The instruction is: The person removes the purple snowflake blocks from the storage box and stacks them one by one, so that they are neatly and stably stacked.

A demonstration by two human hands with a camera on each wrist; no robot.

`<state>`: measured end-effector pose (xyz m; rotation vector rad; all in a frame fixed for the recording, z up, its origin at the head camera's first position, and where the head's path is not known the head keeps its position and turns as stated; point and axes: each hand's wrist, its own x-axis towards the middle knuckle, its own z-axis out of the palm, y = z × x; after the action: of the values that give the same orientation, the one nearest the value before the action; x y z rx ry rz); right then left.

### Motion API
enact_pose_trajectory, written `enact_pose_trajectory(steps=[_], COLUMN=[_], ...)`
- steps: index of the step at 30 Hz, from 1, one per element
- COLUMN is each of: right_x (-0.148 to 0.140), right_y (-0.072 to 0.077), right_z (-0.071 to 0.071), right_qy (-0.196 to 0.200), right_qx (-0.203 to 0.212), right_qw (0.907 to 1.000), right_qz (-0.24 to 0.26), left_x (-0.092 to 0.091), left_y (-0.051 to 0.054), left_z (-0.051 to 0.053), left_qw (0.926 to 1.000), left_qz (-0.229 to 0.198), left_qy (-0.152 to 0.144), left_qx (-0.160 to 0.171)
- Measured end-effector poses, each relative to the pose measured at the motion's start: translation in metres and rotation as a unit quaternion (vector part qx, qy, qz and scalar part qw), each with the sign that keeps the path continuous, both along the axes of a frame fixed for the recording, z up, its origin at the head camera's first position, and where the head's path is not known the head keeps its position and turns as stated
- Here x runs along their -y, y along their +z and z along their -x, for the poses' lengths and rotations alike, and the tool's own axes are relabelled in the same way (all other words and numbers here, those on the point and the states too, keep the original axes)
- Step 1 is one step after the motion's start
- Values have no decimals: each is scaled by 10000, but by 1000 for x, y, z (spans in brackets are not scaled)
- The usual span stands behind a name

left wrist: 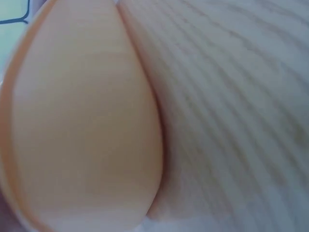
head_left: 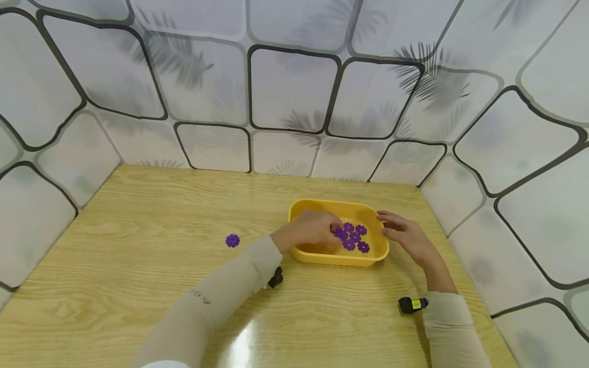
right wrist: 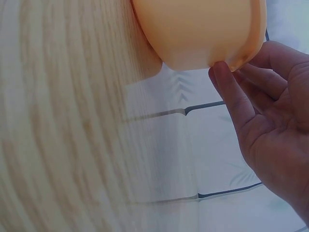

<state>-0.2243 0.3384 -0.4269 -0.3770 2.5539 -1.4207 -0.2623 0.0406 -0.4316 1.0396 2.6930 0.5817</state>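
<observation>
A yellow plastic basin (head_left: 338, 259) stands on the wooden table, with several purple flower-shaped plastic pieces (head_left: 355, 237) lying in its right half. My left hand (head_left: 315, 228) reaches in over the near left rim. Its curled thumb and forefinger pinch a purple piece (head_left: 340, 234) at the edge of the group; the hand partly covers it. At the basin's right end, my right hand (head_left: 409, 236) holds the rim between thumb and fingers, also seen in the right wrist view. The left wrist view shows only the basin's outer wall (left wrist: 87, 116) and the tabletop, no fingers.
One more purple flower-shaped piece (head_left: 232, 240) lies on the table (head_left: 152, 255), left of the basin. Patterned wall covering (head_left: 294, 87) rises behind the table and along both sides. A small black wrist device (head_left: 412, 305) sits at the right cuff.
</observation>
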Motion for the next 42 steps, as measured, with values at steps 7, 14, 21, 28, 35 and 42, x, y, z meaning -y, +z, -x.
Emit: enact_pose_trajectory(steps=[7,14,21,28,35,42], right_x=[0,-1,-2,-1,-1,-1], right_y=[-1,-1,0,-1,0,-2], right_z=[0,0,0,1,0,1], right_qy=[6,-29,-72,-45,-59,-45], right_qx=[9,8,-12,-4,2,18], right_qw=[10000,10000,10000,10000,10000,10000], right_qz=[2,-32,-60,-27,-51,11], left_x=[28,67,106,145,179,207], left_y=[17,28,29,29,22,10], left_z=[-2,-5,-12,-30,-44,-51], left_qw=[9991,9939,9891,9851,9839,9831], left_qz=[-254,-653,-849,-770,-396,-165], left_qy=[247,794,1164,1514,1724,1820], left_qx=[-221,-407,-307,-280,-238,-85])
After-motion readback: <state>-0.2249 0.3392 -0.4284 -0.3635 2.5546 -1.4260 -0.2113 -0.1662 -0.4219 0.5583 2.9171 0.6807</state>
